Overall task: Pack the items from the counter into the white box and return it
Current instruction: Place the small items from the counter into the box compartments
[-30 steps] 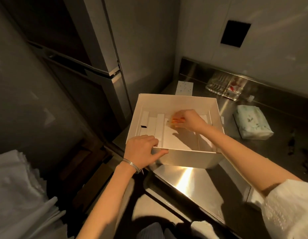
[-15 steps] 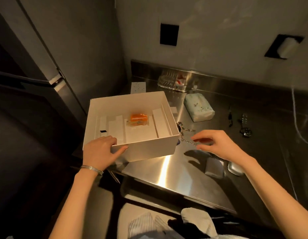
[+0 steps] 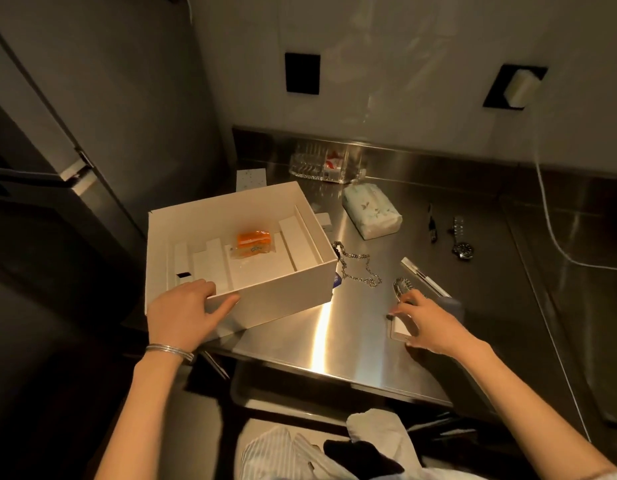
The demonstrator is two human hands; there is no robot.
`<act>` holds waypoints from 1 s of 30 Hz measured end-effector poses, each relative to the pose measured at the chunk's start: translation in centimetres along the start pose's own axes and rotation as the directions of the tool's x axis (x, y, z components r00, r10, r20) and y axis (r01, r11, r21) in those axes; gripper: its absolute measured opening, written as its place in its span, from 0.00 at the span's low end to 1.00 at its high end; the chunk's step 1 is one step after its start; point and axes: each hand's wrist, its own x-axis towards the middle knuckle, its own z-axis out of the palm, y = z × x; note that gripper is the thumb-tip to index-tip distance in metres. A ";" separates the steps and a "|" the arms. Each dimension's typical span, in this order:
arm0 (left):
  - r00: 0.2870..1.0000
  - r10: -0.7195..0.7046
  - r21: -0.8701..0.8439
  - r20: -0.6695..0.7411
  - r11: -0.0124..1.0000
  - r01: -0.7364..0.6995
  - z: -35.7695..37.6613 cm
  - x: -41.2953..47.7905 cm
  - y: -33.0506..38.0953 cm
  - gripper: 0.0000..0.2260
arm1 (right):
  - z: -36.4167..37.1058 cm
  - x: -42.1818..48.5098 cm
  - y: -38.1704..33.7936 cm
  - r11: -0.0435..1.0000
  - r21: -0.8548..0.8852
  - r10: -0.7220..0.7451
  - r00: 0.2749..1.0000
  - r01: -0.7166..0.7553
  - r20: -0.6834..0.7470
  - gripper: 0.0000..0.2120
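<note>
The open white box point(image 3: 286, 289) sits at the left end of the steel counter point(image 3: 334, 337). An orange packet point(image 3: 253, 241) lies inside it among white dividers. My left hand point(image 3: 182, 315) grips the box's near left rim, fingers inside and thumb outside. My right hand point(image 3: 426, 325) rests with spread fingers over a small flat white item point(image 3: 399, 328); its fingertips touch a metal bracelet point(image 3: 402, 286). A silver chain point(image 3: 357, 268) lies beside the box, and a white pen point(image 3: 423, 276) lies just beyond the bracelet.
A tissue pack point(image 3: 372, 215), a wristwatch point(image 3: 463, 249) and a small dark tool point(image 3: 432, 227) lie farther back. A glass tray point(image 3: 319, 166) stands at the backsplash beside a white card point(image 3: 251, 178). A white cable point(image 3: 551, 220) hangs at the right. A fridge stands to the left.
My right hand left the orange packet in the box, came out to the right and dropped onto the small white item by the bracelet. My left hand kept its grip on the box.
</note>
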 end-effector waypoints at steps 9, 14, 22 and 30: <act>1.000 -0.011 -0.003 -0.018 1.000 0.011 0.1 -0.1 0.0 0.29 | -8.2 0.8 -5.6 0.929 0.217 -0.205 0.904 0.301 -0.376 0.23; 1.000 -0.014 0.014 -0.011 1.000 0.014 0.0 -0.1 0.0 0.29 | -14.2 4.1 -14.6 0.851 0.008 -0.469 0.769 0.524 -0.435 0.25; 0.999 -0.023 0.060 0.044 0.998 0.020 -0.7 -0.1 0.2 0.27 | -6.7 15.8 -22.5 0.843 -0.109 -0.524 0.850 0.526 0.053 0.29; 0.995 -0.054 0.056 0.078 0.997 0.050 -1.1 -0.1 0.3 0.24 | -2.1 20.0 -23.2 0.809 -0.208 -0.502 0.830 0.550 0.242 0.28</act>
